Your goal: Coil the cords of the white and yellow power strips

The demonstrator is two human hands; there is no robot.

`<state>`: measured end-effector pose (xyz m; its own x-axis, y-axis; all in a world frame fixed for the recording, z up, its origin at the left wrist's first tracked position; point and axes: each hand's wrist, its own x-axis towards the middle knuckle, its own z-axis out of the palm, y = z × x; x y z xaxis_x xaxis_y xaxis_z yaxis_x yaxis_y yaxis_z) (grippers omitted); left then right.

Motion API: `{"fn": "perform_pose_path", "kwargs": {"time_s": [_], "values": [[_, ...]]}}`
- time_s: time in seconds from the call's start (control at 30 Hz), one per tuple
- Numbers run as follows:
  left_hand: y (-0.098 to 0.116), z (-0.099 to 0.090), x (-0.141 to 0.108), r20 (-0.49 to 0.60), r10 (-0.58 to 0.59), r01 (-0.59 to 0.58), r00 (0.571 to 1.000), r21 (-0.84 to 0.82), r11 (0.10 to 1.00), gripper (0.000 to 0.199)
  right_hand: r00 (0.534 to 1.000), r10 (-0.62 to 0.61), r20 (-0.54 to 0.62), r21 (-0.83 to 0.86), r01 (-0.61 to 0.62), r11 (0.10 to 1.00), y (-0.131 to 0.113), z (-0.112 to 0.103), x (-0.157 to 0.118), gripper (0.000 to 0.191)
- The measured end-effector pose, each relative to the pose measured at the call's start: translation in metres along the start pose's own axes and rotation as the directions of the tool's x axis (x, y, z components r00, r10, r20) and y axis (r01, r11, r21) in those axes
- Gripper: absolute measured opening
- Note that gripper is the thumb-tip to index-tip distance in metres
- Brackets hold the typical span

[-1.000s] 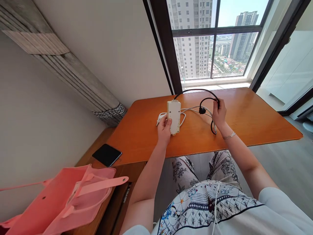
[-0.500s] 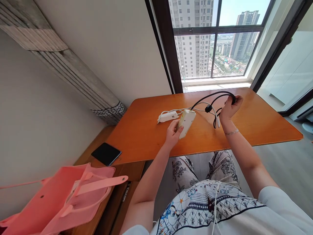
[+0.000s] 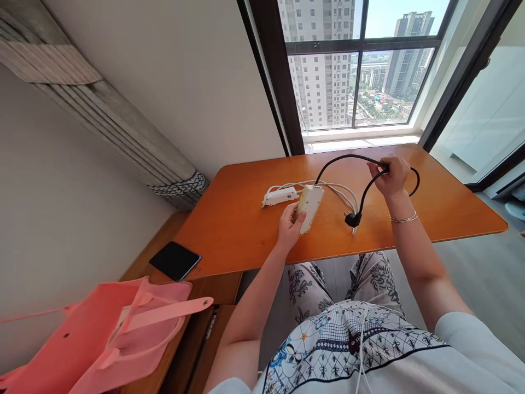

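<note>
My left hand (image 3: 290, 225) is closed around a worn, off-white power strip (image 3: 310, 207), tilted up near the front of the table. From the strip's far end a black power cord (image 3: 348, 156) arcs to the right. My right hand (image 3: 391, 174) grips that cord, and a loop of it sticks out past the fingers. The cord's black plug (image 3: 353, 219) dangles to the left of my right wrist, over the table. Behind my left hand lies a second, white power strip (image 3: 281, 196), with its white cord (image 3: 344, 192) trailing right across the wood.
The orange-brown table (image 3: 229, 235) stands against the window (image 3: 361, 82). A black tablet or phone (image 3: 175, 260) lies at its left corner. A pink bag (image 3: 110, 334) rests on the wooden cabinet at lower left. A curtain (image 3: 123, 131) hangs on the left wall.
My right hand has moved slightly right, pulling the black cord, and its loop now spreads to the right of the hand. The plug hangs lower. My left hand keeps the strip nearly in place.
</note>
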<state>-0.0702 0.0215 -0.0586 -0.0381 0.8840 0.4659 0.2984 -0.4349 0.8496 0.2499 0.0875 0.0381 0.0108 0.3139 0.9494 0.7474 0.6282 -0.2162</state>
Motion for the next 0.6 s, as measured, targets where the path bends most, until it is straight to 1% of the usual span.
{"fn": "perform_pose_path", "kwargs": {"time_s": [0.07, 0.13, 0.17, 0.2, 0.23, 0.27, 0.3, 0.33, 0.37, 0.4, 0.43, 0.47, 0.5, 0.53, 0.6], "values": [[0.001, -0.01, 0.002, -0.049, 0.031, -0.029, 0.998, 0.052, 0.998, 0.049, 0.994, -0.003, 0.112, -0.021, 0.005, 1.0, 0.004, -0.015, 0.004, 0.049], [-0.001, -0.02, 0.005, -0.123, 0.049, -0.038, 0.991, 0.093, 0.995, 0.048, 0.973, -0.01, 0.231, -0.014, 0.014, 1.0, 0.007, -0.028, 0.004, 0.058], [-0.004, -0.025, 0.008, -0.166, 0.048, -0.032, 0.985, 0.098, 0.995, 0.048, 0.964, -0.009, 0.266, -0.006, 0.011, 1.0, 0.008, -0.033, 0.003, 0.062], [-0.007, -0.031, 0.01, -0.216, 0.037, -0.018, 0.976, 0.087, 0.996, 0.048, 0.961, 0.003, 0.276, 0.002, -0.004, 1.0, 0.01, -0.038, 0.002, 0.066], [-0.011, -0.037, 0.014, -0.27, 0.011, 0.004, 0.963, 0.052, 0.999, 0.049, 0.967, 0.036, 0.253, 0.013, -0.041, 0.999, 0.013, -0.042, 0.0, 0.068], [-0.016, -0.045, 0.019, -0.331, -0.033, 0.033, 0.943, -0.006, 0.999, 0.05, 0.975, 0.098, 0.197, 0.027, -0.106, 0.994, 0.018, -0.047, -0.001, 0.069], [-0.02, -0.053, 0.024, -0.401, -0.094, 0.066, 0.911, -0.084, 0.994, 0.051, 0.973, 0.196, 0.125, 0.049, -0.204, 0.978, 0.025, -0.052, -0.001, 0.068], [-0.023, -0.063, 0.029, -0.483, -0.165, 0.093, 0.86, -0.171, 0.981, 0.053, 0.94, 0.337, 0.049, 0.095, -0.34, 0.936, 0.032, -0.058, -0.001, 0.065], [-0.026, -0.074, 0.035, -0.575, -0.234, 0.112, 0.784, -0.24, 0.964, 0.052, 0.868, 0.496, -0.017, 0.16, -0.487, 0.859, 0.041, -0.065, 0.0, 0.061], [-0.027, -0.086, 0.04, -0.673, -0.278, 0.121, 0.685, -0.271, 0.955, 0.051, 0.758, 0.651, -0.045, 0.236, -0.625, 0.744, 0.05, -0.072, 0.002, 0.057], [-0.028, -0.099, 0.045, -0.716, -0.287, 0.124, 0.637, -0.272, 0.954, 0.048, 0.629, 0.776, -0.055, 0.319, -0.725, 0.61, 0.059, -0.08, 0.004, 0.054], [-0.028, -0.111, 0.049, -0.743, -0.284, 0.12, 0.606, -0.267, 0.956, 0.047, 0.542, 0.838, -0.061, 0.369, -0.768, 0.524, 0.067, -0.089, 0.006, 0.051], [-0.028, -0.122, 0.052, -0.762, -0.277, 0.115, 0.586, -0.259, 0.959, 0.046, 0.461, 0.886, -0.044, 0.431, -0.791, 0.434, 0.073, -0.097, 0.008, 0.048], [-0.029, -0.131, 0.054, -0.768, -0.268, 0.111, 0.582, -0.251, 0.962, 0.044, 0.384, 0.923, -0.004, 0.506, -0.796, 0.333, 0.078, -0.104, 0.009, 0.046], [-0.033, -0.143, 0.056, -0.751, -0.252, 0.098, 0.611, -0.244, 0.965, 0.042, 0.267, 0.955, 0.129, 0.613, -0.779, 0.135, 0.084, -0.114, 0.009, 0.043]]}}
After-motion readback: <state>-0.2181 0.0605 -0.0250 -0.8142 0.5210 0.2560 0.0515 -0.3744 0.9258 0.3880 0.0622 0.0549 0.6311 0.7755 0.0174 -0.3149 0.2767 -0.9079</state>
